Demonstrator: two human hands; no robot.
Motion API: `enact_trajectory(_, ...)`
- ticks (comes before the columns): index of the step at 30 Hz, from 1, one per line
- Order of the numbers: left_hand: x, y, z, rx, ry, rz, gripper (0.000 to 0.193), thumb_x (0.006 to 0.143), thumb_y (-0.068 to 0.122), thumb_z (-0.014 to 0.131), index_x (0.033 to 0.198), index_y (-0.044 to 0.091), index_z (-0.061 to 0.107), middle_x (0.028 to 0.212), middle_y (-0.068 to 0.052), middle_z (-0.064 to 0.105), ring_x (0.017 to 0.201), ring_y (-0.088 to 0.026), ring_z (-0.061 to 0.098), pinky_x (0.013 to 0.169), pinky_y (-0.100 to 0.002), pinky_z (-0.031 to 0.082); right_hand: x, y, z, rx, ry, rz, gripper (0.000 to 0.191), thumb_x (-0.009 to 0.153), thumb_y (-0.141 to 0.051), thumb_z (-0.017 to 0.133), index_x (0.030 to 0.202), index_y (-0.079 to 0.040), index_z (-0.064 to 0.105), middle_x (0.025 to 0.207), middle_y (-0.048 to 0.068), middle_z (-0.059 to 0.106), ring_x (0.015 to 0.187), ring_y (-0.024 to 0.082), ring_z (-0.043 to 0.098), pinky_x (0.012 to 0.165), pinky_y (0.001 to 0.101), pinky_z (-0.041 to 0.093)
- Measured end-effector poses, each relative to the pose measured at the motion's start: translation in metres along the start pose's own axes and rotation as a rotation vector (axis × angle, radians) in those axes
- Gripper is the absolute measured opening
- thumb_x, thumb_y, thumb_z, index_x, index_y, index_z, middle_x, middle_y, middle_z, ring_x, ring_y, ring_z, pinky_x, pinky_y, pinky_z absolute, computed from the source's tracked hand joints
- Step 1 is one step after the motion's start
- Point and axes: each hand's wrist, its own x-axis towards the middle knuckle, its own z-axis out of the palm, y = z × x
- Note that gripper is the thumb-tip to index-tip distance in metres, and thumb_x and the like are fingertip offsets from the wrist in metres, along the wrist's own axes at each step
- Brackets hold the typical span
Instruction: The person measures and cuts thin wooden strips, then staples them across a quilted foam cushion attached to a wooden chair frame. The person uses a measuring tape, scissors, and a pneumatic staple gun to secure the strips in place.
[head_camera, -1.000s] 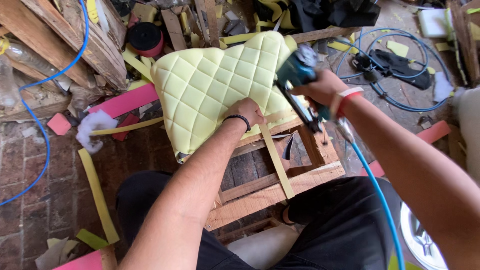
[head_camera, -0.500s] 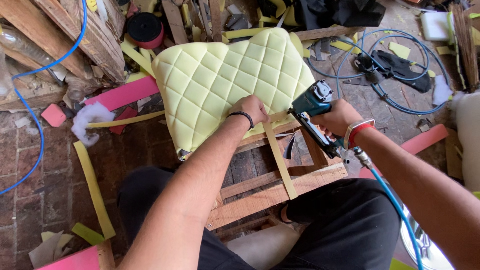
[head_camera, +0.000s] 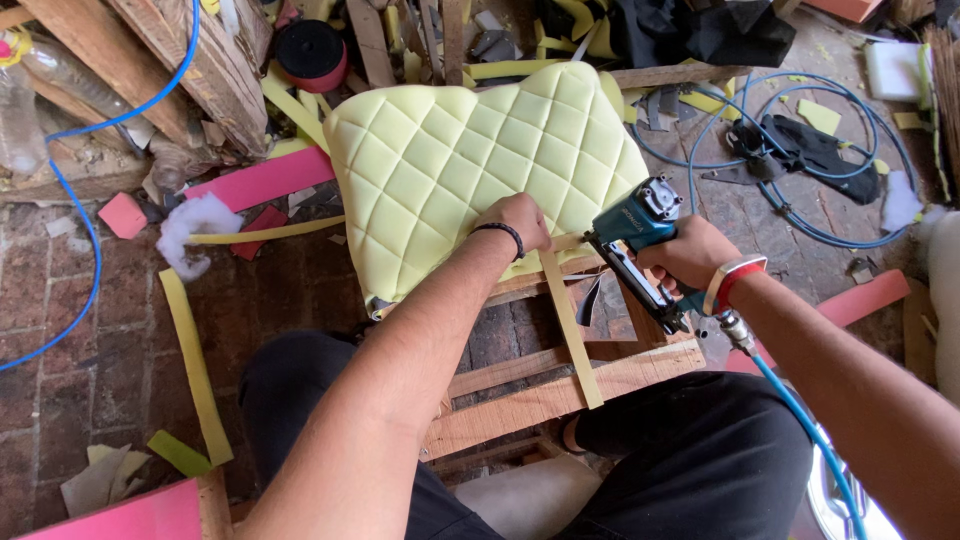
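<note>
Stapler (head_camera: 640, 245) touches cushion (head_camera: 480, 165) edge beside left hand (head_camera: 515, 222).

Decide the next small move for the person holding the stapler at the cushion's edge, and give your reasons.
Probably bring the stapler nose a little left, onto the cushion edge beside the left hand, and fire there. The left hand presses the quilted cover down at the edge over the wooden frame, and the right hand aims the nose at that spot, seemingly just short of contact.
</note>
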Motion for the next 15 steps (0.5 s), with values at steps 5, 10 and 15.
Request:
enact_trajectory(5,0.006,0.000,0.001,0.018,-0.012,0.015,0.018,0.077,0.024,0.087,0.092,0.016,0.081,0.096,-0.006,0.078,0.094,-0.021,0.074,0.089,-0.037,0.058,-0.002,-0.009,0.005,-0.097,0.044,0.001,0.026,0.080,-0.020,0.080,0.081,0.006,0.074,0.069,0.011,0.073,0.056,0.020,0.069,0.052,0.0336,0.055)
enact_trajectory(10,0.010,0.000,0.003,-0.003,-0.023,-0.018,0.018,0.078,0.024,0.087,0.093,0.016,0.081,0.098,-0.007,0.079,0.094,-0.021,0.074,0.089,-0.037,0.059,-0.002,-0.019,0.013,-0.217,0.071,0.060,0.027,0.083,-0.021,0.079,0.086,0.006,0.074,0.071,0.013,0.073,0.058,0.022,0.069,0.053,0.0347,0.056)
enact_trajectory(15,0.003,0.003,0.002,0.034,-0.016,-0.028,0.020,0.079,0.024,0.087,0.097,0.016,0.081,0.102,-0.007,0.079,0.097,-0.022,0.075,0.091,-0.038,0.059,-0.002,-0.023,0.013,-0.175,0.027,0.067,0.024,0.083,-0.017,0.077,0.078,0.007,0.073,0.070,0.013,0.071,0.056,0.021,0.066,0.052,0.0348,0.055)
